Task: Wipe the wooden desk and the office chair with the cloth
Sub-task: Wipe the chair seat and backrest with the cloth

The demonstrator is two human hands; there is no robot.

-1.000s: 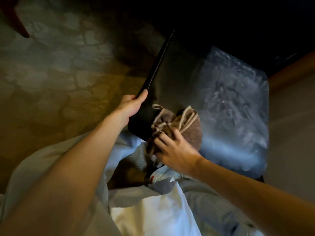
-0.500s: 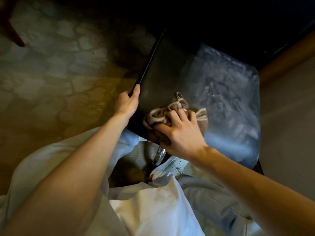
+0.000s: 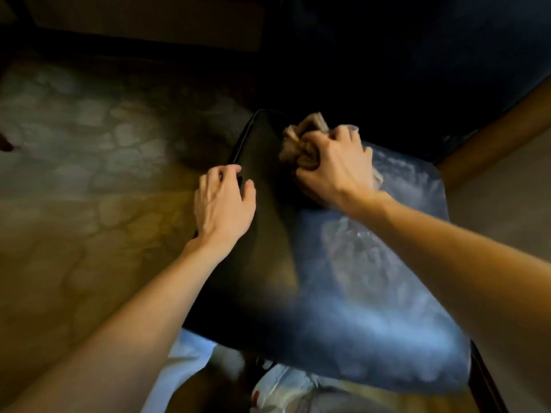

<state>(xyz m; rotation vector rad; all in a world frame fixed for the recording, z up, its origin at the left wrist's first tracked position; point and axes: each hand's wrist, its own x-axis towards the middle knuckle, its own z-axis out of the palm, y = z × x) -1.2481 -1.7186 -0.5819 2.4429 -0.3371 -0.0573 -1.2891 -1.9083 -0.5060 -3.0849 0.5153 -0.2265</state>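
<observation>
The near part of the chair seat [image 3: 343, 308] is left open. Its far end is blocked by the cloth [image 3: 298, 138] and right hand [image 3: 337, 171]

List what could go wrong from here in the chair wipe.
The cloth is balled in the right hand, so each pass likely touches little of the chair seat and may leave strips unwiped. The left hand grips the seat's left edge, so that spot could get skipped.

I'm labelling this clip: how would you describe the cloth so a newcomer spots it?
Find the dark chair seat filling the middle of the view. At its far edge, the right hand grips a bunched cloth. It is the only pale, crumpled thing against the smooth seat.
</observation>
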